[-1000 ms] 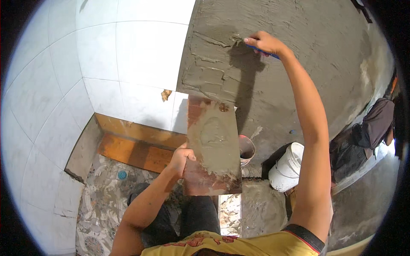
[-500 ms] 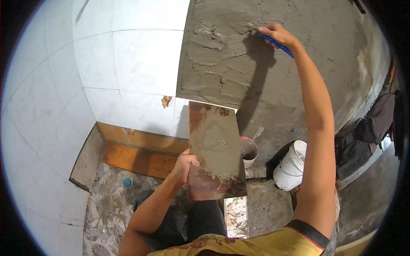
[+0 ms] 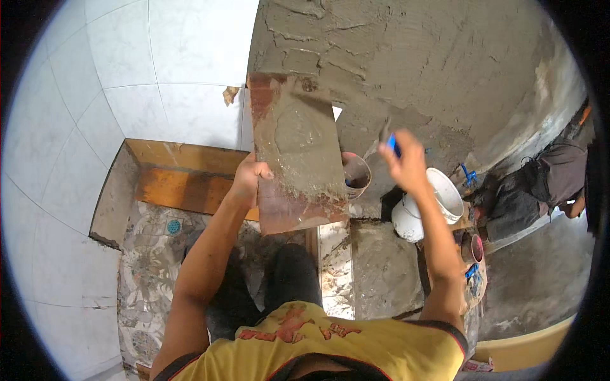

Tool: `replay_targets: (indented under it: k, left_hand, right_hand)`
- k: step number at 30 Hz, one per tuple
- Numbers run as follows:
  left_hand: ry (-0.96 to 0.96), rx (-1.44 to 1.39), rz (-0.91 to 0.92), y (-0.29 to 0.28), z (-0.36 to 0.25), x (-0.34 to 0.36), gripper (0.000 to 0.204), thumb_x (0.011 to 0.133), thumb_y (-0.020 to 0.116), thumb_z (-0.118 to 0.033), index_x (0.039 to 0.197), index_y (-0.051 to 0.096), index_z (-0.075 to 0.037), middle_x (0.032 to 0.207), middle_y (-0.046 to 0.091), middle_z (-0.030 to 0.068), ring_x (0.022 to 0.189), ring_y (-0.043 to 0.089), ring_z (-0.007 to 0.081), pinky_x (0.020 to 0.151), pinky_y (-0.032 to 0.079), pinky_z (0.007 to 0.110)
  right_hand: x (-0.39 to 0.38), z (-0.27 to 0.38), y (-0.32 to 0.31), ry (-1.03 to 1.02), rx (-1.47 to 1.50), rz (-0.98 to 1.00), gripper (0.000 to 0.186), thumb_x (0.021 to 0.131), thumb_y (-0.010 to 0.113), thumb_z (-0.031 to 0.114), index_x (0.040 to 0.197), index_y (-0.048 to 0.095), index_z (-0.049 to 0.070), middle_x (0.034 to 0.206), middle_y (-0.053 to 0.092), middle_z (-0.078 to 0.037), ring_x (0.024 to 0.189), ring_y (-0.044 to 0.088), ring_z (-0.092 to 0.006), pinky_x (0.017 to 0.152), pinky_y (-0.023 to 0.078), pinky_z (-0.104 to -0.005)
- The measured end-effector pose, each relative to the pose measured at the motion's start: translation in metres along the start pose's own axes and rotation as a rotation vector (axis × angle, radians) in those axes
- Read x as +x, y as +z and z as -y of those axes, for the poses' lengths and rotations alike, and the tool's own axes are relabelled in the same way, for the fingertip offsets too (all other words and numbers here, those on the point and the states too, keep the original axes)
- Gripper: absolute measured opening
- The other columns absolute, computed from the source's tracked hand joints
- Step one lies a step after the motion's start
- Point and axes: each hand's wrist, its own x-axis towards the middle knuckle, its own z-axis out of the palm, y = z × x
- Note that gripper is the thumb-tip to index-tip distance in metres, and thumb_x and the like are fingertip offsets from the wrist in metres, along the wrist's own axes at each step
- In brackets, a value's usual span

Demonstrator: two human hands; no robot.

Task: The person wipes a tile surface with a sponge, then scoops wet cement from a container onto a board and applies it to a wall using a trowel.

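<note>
mortar board (image 3: 295,159) in left hand (image 3: 250,178)

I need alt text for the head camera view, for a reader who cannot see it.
Seen from above, a person's left hand holds a board loaded with grey mortar, while the right hand grips a blue-handled trowel near a freshly plastered wall. A white bucket stands below; white tiles cover the left wall.

White wall tiles (image 3: 159,70), white bucket (image 3: 438,203), small brown-rimmed pot (image 3: 357,174), blue floor drain (image 3: 173,226), patterned floor (image 3: 149,273)
</note>
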Motion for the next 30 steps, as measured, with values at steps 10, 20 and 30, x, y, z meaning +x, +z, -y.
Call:
replay_targets:
  k: [10,20,30]
  left_hand:
    - [0.031,0.37,-0.031,0.054,0.005,0.01,0.075,0.066,0.053,0.003,0.14,0.042,0.0,0.104,0.058,0.0071,0.086,0.055,0.015,0.076,0.046,0.028]
    - [-0.197,-0.159,-0.14,0.059,0.039,-0.032,0.074,0.061,0.045,0.003,0.134,0.046,-0.004,0.111,0.061,0.0163,0.097,0.063,0.0298,0.084,0.056,0.047]
    - [-0.313,-0.203,-0.132,0.036,0.047,-0.025,0.065,0.064,0.048,0.004,0.128,0.054,-0.005,0.108,0.063,0.0112,0.093,0.062,0.0292,0.085,0.052,0.039]
  right_hand:
    - [-0.014,-0.01,0.02,-0.054,0.047,-0.014,0.043,0.087,0.069,0.037,0.105,0.064,-0.001,0.089,0.063,-0.019,0.077,0.064,-0.0385,0.068,0.051,-0.0429]
    - [0.15,-0.043,0.003,-0.074,-0.162,-0.219,0.044,0.088,0.066,0.041,0.109,0.066,0.003,0.093,0.067,-0.018,0.088,0.065,-0.0386,0.076,0.051,-0.0467]
    - [0.23,-0.064,-0.044,0.08,-0.129,0.093,0.063,0.088,0.062,0.055,0.115,0.069,-0.001,0.103,0.07,-0.026,0.104,0.066,-0.0411,0.091,0.05,-0.049]
